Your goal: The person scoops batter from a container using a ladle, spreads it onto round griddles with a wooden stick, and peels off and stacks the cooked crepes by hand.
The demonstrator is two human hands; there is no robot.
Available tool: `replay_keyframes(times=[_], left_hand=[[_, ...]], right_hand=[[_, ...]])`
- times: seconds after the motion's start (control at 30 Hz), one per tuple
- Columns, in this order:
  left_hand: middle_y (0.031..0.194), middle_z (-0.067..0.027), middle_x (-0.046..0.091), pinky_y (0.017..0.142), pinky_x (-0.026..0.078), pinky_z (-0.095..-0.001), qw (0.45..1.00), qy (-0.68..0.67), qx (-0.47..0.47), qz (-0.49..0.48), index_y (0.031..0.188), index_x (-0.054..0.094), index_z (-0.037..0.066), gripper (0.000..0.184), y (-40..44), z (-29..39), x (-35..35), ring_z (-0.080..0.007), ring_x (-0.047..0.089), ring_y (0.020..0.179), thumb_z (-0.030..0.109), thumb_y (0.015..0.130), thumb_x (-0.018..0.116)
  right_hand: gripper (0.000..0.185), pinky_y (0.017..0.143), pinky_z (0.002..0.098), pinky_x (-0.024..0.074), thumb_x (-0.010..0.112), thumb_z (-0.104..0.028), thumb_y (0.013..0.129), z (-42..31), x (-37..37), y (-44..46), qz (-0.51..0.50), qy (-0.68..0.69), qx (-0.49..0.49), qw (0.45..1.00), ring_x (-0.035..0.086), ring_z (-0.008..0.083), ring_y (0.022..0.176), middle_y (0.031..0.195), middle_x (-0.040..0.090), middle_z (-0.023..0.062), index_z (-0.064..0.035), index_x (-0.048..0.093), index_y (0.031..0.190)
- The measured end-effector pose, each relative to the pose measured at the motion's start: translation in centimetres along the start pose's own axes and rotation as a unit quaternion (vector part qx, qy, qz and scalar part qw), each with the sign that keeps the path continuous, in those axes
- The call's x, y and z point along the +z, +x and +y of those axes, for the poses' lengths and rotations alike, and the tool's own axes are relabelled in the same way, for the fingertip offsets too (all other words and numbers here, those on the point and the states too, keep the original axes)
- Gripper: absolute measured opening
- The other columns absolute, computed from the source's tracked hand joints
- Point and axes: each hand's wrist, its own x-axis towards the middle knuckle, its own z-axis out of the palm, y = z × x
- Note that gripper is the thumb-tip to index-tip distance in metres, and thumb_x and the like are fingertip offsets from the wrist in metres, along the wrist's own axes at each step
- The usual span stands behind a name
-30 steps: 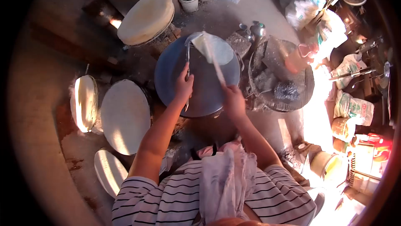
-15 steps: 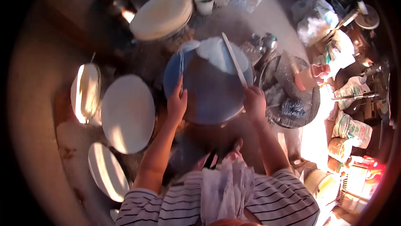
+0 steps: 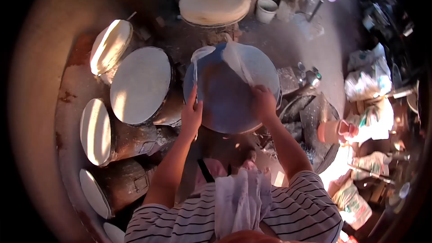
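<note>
A large round griddle (image 3: 216, 108) with a dark, smooth top stands in front of me. My left hand (image 3: 192, 119) is closed around the thin handle of a long ladle-like tool (image 3: 195, 74), held upright along the griddle's left side. The tool's far end is pale and rounded, near the back left rim. My right hand (image 3: 264, 101), over the right side, is closed on a flat pale scraper (image 3: 246, 74) that points away and to the left. White batter (image 3: 231, 56) lies along the scraper and at the back of the griddle; it hides part of the blade.
Behind the griddle is a stack of large round flatbreads (image 3: 215, 2), with a white bucket (image 3: 266, 10) to its right. Several round pale-topped drums, such as this near one (image 3: 141, 85), line the left. A pink container (image 3: 328, 131) and plastic bags (image 3: 369, 76) crowd the right.
My right hand has shifted slightly left over the griddle, and the scraper leans further left, closer to the batter. The left tool's rounded end shows more clearly. The camera view has turned.
</note>
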Motion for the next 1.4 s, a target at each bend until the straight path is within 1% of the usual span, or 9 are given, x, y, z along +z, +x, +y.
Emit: replay_keyframes(times=[0.1,0.33,0.47,0.73,0.83,1.07,1.2,1.33,1.4], left_hand=[[0.094,-0.0101,0.064,0.065,0.045,-0.0285,0.985,-0.043,-0.164,-0.015,0.142,0.035,0.020,0.054,-4.8,3.3,-0.7,-0.0155,0.053,0.065,0.014,0.091,0.052],[0.077,-0.0075,0.059,0.057,0.045,-0.0295,0.976,-0.059,-0.206,0.026,0.142,0.035,0.023,0.054,-9.0,5.2,0.7,-0.0150,0.050,0.055,0.015,0.092,0.052],[0.062,-0.0057,0.041,0.057,0.042,-0.0302,0.990,-0.028,-0.129,0.049,0.142,0.035,0.025,0.055,-9.7,1.7,2.8,-0.0151,0.045,0.055,0.016,0.091,0.054],[0.065,-0.0080,0.045,0.057,0.042,-0.0298,0.986,0.035,-0.163,0.022,0.142,0.034,0.025,0.055,-15.9,4.3,2.8,-0.0195,0.041,0.053,0.018,0.091,0.054],[0.067,-0.0103,0.049,0.059,0.043,-0.0274,0.990,0.044,-0.135,0.002,0.143,0.033,0.025,0.055,-16.3,4.7,3.2,-0.0195,0.042,0.054,0.020,0.092,0.054],[0.069,-0.0119,0.048,0.056,0.041,-0.0272,0.987,0.082,-0.127,-0.056,0.143,0.034,0.021,0.055,-19.9,6.6,2.3,-0.0169,0.040,0.054,0.017,0.092,0.054],[0.079,-0.0099,0.053,0.059,0.040,-0.0245,0.978,0.090,-0.155,-0.109,0.143,0.033,0.016,0.054,-19.7,7.2,2.2,-0.0125,0.040,0.059,0.016,0.092,0.053],[0.081,-0.0153,0.060,0.059,0.046,-0.0297,0.989,0.070,-0.095,-0.089,0.143,0.033,0.020,0.055,-20.3,6.3,3.0,-0.0222,0.051,0.055,0.016,0.092,0.053],[0.073,-0.0130,0.054,0.060,0.043,-0.0256,0.995,0.075,-0.039,-0.058,0.143,0.033,0.017,0.055,-23.0,4.3,2.9,-0.0160,0.048,0.058,0.015,0.092,0.054]], right_hand=[[0.036,0.081,0.0400,0.0485,0.053,-0.002,0.071,-1.1,0.8,0.2,-0.047,0.043,-0.068,0.996,0.055,0.0313,0.098,0.104,0.061,0.0065,-0.0100,0.066,0.103],[0.029,0.082,0.0379,0.0480,0.055,-0.002,0.071,-0.5,-3.3,2.2,-0.105,0.120,-0.171,0.972,0.057,0.0306,0.095,0.097,0.065,0.0059,-0.0095,0.070,0.095],[0.030,0.082,0.0380,0.0476,0.057,-0.003,0.067,8.2,-5.3,6.7,-0.078,0.013,-0.155,0.985,0.059,0.0293,0.092,0.097,0.066,0.0053,-0.0086,0.069,0.094],[0.028,0.082,0.0384,0.0475,0.055,-0.005,0.073,3.9,-3.3,3.8,-0.269,0.215,-0.212,0.914,0.058,0.0301,0.095,0.102,0.063,0.0096,-0.0067,0.067,0.098],[0.026,0.082,0.0376,0.0474,0.056,-0.004,0.070,5.4,-5.2,8.9,-0.258,0.235,-0.038,0.936,0.058,0.0295,0.096,0.098,0.064,0.0090,-0.0068,0.068,0.094],[0.027,0.081,0.0360,0.0480,0.057,-0.002,0.069,4.8,-3.6,6.2,-0.315,0.188,-0.272,0.890,0.060,0.0274,0.094,0.097,0.065,0.0068,-0.0084,0.069,0.093],[0.028,0.077,0.0347,0.0479,0.058,-0.001,0.068,5.0,-3.4,12.3,-0.341,0.230,-0.079,0.908,0.061,0.0274,0.093,0.096,0.065,0.0084,-0.0073,0.068,0.093],[0.023,0.069,0.0326,0.0484,0.063,-0.007,0.070,5.7,-1.7,10.8,-0.274,0.230,-0.325,0.875,0.063,0.0264,0.080,0.087,0.066,0.0119,-0.0059,0.069,0.093],[0.025,0.069,0.0326,0.0482,0.063,-0.007,0.071,8.1,-4.3,9.8,-0.399,0.273,-0.241,0.842,0.063,0.0244,0.081,0.089,0.065,0.0113,-0.0070,0.069,0.095]])
